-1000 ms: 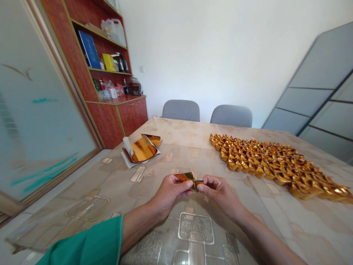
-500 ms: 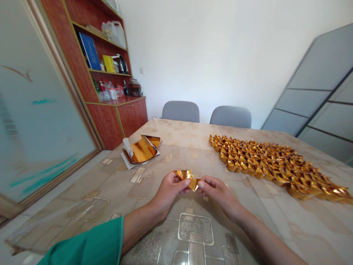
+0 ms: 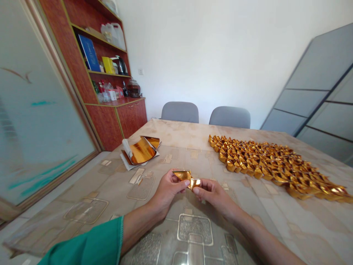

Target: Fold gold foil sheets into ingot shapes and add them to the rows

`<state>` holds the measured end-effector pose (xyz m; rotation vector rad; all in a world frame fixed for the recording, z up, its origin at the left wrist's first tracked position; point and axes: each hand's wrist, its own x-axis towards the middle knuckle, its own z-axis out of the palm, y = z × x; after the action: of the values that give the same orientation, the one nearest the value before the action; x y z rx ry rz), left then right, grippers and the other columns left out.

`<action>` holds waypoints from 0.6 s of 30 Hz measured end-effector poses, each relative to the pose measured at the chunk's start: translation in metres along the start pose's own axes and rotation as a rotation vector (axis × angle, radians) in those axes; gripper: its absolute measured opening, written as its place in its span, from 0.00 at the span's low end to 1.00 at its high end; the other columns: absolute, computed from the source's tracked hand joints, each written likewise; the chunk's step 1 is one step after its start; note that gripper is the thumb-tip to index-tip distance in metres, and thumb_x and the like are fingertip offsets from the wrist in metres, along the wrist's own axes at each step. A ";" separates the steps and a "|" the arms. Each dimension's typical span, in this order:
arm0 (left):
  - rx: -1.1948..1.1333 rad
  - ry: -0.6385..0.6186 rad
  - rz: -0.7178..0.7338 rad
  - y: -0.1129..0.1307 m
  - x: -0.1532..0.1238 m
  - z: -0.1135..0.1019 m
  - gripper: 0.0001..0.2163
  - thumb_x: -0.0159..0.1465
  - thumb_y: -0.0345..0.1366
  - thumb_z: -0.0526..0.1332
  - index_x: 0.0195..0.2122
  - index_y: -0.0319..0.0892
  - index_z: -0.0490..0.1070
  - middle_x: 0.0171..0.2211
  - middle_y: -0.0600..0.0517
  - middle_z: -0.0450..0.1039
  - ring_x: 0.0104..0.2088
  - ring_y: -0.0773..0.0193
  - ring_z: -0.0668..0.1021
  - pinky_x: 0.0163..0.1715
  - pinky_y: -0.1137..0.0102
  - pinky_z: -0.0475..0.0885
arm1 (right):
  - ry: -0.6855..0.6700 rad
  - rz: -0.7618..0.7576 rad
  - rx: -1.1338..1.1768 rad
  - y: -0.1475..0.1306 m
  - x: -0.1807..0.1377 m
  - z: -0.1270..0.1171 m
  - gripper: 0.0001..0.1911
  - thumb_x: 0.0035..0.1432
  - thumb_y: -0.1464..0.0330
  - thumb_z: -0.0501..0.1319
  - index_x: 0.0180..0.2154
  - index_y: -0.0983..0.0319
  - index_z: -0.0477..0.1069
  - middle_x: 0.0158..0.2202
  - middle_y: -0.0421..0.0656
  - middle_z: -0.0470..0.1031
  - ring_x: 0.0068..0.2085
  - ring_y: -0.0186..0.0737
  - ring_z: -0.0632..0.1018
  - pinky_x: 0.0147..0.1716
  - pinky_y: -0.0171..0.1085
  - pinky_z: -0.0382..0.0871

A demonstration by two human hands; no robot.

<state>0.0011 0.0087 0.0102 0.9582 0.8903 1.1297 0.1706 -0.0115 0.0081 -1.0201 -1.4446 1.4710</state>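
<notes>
- Gold foil, a small folded piece of gold paper [image 3: 188, 179], sits between the two hands in the head view, held just above the table [image 3: 91, 191] near its front middle.
- The left hand [image 3: 168, 191] comes in from the near left; its thumb and forefinger are pinched closed on the left part of the gold paper, the other fingers curled loosely beneath.
- The right hand [image 3: 213, 194] comes in from the near right; its thumb and fingertips are closed on the right corner of the same piece, so both hands are clamped on it and almost touching each other.
- A green sleeve [image 3: 91, 246] covers the left forearm at the near edge; the right forearm is bare.
- The table wears a beige patterned cover with square outlines, glossy in the near part.
- To the far left on the table lies a stack of gold sheets [image 3: 141, 150], curled up at the edges, with white paper beneath, well apart from the hands.
- To the right, and farther back, a wide spread of folded gold pieces [image 3: 271, 162] lies in close rows, stretching toward the right edge.
- Beyond the far side stand two grey chairs [image 3: 179, 112], side by side against a white wall.
- At the far left stands a red-brown wooden cabinet [image 3: 118, 117] with shelves carrying a blue book, bottles, a kettle and a jar.
- Grey panels [image 3: 320, 92] lean at the far right.
</notes>
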 end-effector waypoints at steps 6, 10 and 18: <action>0.075 0.004 0.030 -0.003 0.002 0.003 0.19 0.49 0.36 0.72 0.37 0.41 0.64 0.29 0.54 0.75 0.29 0.66 0.76 0.27 0.74 0.69 | 0.031 -0.027 0.028 0.002 -0.001 0.005 0.21 0.48 0.51 0.68 0.28 0.62 0.71 0.22 0.35 0.63 0.23 0.31 0.57 0.23 0.34 0.49; 0.147 0.052 0.140 -0.012 0.009 0.003 0.20 0.50 0.37 0.71 0.38 0.42 0.61 0.35 0.51 0.75 0.35 0.62 0.78 0.35 0.69 0.71 | 0.088 -0.041 0.005 0.003 -0.002 0.005 0.21 0.49 0.50 0.66 0.29 0.61 0.71 0.23 0.37 0.64 0.24 0.34 0.59 0.24 0.35 0.51; 0.768 0.276 0.676 -0.006 0.009 -0.003 0.24 0.50 0.31 0.71 0.48 0.45 0.67 0.41 0.52 0.67 0.37 0.62 0.71 0.38 0.68 0.68 | 0.100 -0.011 0.033 0.002 0.000 0.001 0.19 0.48 0.52 0.68 0.28 0.61 0.70 0.21 0.35 0.61 0.23 0.32 0.57 0.23 0.34 0.48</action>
<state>0.0023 0.0166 0.0029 1.8578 1.3167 1.5430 0.1695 -0.0120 0.0064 -1.0490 -1.3490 1.4112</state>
